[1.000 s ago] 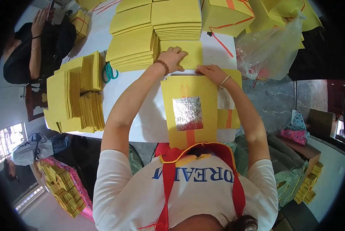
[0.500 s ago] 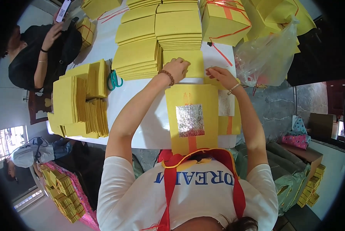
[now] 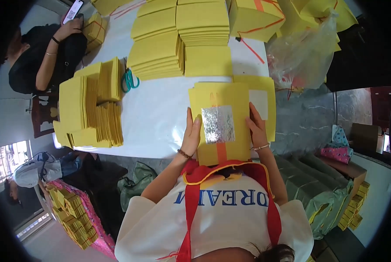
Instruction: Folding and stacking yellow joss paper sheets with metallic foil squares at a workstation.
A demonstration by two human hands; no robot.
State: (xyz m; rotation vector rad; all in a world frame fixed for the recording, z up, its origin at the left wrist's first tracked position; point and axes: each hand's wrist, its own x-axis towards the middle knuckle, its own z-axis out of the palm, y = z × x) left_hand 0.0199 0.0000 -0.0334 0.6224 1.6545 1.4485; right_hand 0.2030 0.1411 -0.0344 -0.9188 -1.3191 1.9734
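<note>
At the table's near edge lies a stack of yellow joss paper [image 3: 237, 92], its top sheet bearing a silver foil square and an orange stripe. My left hand [image 3: 191, 134] presses along its left side, fingers pointing away from me. Against the right side, my right hand [image 3: 257, 126] has its fingers bent around the edge. Partly under the stack and to its right is another yellow sheet [image 3: 269, 98] with a pale square. Farther off, a low yellow pile [image 3: 207, 61] lies beside taller folded piles [image 3: 154, 56].
Teal-handled scissors [image 3: 129, 81] lie left of centre, beside more yellow bundles [image 3: 73, 105]. A clear plastic bag [image 3: 298, 56] hangs over the right table edge, near a tied yellow bundle [image 3: 252, 19]. Another person [image 3: 51, 56] at the left holds a phone [image 3: 72, 12].
Both my hands have come back from the far yellow pile to the sides of the near joss paper stack. They now hold it between them.
</note>
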